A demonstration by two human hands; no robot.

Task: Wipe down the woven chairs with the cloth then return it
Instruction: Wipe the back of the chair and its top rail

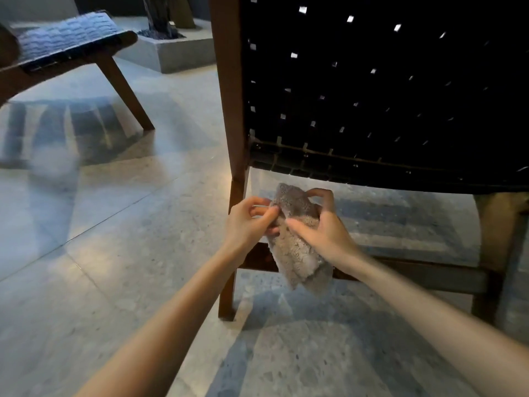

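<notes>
Left hand: the left hand [252, 222] has its fingers curled and pinches the near-side edge of the cloth [297, 253] between thumb and fingertips.
Right hand: the right hand [323, 233] grips the upper far corner of the cloth, thumb hooked over the top fold and forefinger laid across the pile.
Cloth: a beige, deep-pile wiping cloth, bunched between both hands with its lower end hanging free; it is in the air and touches neither chair nor floor.
Near chair: a dark woven chair back [372, 96] in a brown wooden frame [232, 110] rises just beyond the hands, which are low down by its rear leg.
Second chair: another woven chair [65, 38] stands well apart at the upper left.
Floor: pale speckled stone floor [114, 267], with a concrete planter [177, 53] behind.
Progress: judged mid-task; the hands appear to be regathering the cloth rather than wiping. How much of either chair has been wiped cannot be told.
Left to do: any remaining wiping, then returning the cloth; its home spot is not in view.
</notes>
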